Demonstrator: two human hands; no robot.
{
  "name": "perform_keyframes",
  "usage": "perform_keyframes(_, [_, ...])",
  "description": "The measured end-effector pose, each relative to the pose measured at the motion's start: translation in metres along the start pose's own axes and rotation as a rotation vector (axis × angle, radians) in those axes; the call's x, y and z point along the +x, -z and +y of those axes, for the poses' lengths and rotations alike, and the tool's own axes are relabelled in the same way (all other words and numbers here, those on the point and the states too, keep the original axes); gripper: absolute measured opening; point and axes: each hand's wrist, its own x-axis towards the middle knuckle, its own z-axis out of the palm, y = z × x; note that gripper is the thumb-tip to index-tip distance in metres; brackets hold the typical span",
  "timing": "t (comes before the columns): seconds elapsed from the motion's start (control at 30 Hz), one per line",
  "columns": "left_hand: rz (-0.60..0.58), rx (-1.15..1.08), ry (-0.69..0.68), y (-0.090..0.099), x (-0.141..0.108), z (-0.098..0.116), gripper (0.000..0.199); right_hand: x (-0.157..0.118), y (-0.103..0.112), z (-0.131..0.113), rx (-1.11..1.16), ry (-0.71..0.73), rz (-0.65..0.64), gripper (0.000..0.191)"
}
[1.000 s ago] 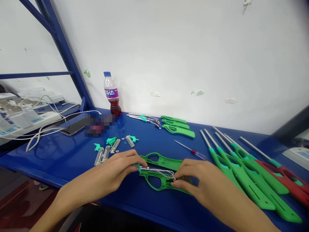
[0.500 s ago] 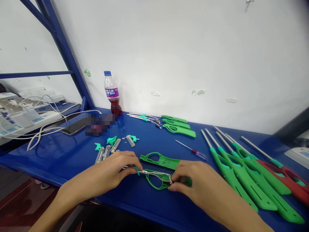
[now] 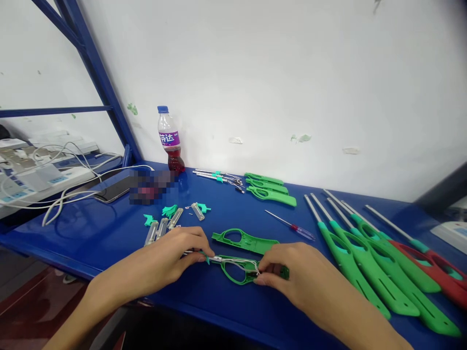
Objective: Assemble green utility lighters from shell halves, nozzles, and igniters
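Observation:
Between the thumb and fingers of my left hand (image 3: pixel 184 250) is the metal tube (image 3: pixel 216 258) of a long-necked lighter, with a teal plastic piece near the fingertips. White wires (image 3: pixel 239 263) run from this tube over an open green lighter handle half (image 3: pixel 233 280) to my right hand (image 3: pixel 292 267). My right hand is closed in a pinch at the wire ends, by a small dark part inside the handle half; its fingers partly hide that part. Just behind lies the other green handle half (image 3: pixel 251 243), inner side up, partly covered by my right hand.
Several assembled lighters (image 3: pixel 368 262), green and red, lie at right beside a screwdriver (image 3: pixel 292 226). Behind are green shells (image 3: pixel 272 195) and wired tubes (image 3: pixel 219 178). Clear fuel tanks (image 3: pixel 162 228) and teal pieces (image 3: pixel 170 211) lie left. A bottle (image 3: pixel 170 141) and phone (image 3: pixel 115 188) stand farther back.

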Motion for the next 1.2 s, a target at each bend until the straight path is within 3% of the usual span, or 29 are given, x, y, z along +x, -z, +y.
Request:
perform_keyframes(0.47, [0.038,0.022,0.019,-0.0031,0.0009,0.0064,0.025,-0.0007,-0.0003,-0.0027,-0.007,-0.055,0.011,0.01])
perform_keyframes(0.93, [0.032,-0.005,0.041,-0.0036,0.0023,0.0041,0.024,0.003,-0.0052,0.0031,0.007,0.009,-0.011,0.016])
perform_keyframes(1.2, [0.026,0.002,0.055,-0.003,0.0018,0.0052,0.024,0.0076,-0.0085,0.0048,-0.01,-0.055,-0.015,0.013])
